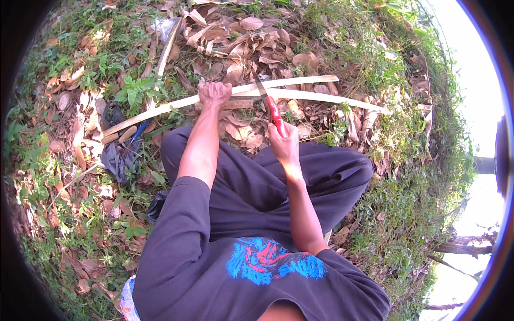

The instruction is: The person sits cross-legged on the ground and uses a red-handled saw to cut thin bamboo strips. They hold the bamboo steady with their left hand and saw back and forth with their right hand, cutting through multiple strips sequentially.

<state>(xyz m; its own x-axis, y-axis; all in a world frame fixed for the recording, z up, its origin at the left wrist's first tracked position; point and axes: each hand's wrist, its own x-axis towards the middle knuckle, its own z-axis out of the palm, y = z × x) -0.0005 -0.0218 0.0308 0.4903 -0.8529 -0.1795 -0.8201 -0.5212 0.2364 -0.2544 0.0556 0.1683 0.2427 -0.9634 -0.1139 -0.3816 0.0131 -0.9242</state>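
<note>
My left hand (215,93) is closed around pale, split strips that look like bamboo, pressing them down in front of my crossed legs. One long strip (147,114) runs from the left through this hand to the upper right. A second strip (342,100) reaches out to the right, the two spreading apart like a narrow V. My right hand (284,140) grips the red handle of a knife (274,115). Its slim, dark blade points up and away, crossing the strips to the right of my left hand. Whether the edge touches them I cannot tell.
Under the strips lies a short brown wood piece (238,104). On the left are a black plastic bag (120,160), wooden handles (127,134) and something blue (141,129). Another pale strip (168,48) lies beyond. Dry leaves (251,45) and grass cover the ground.
</note>
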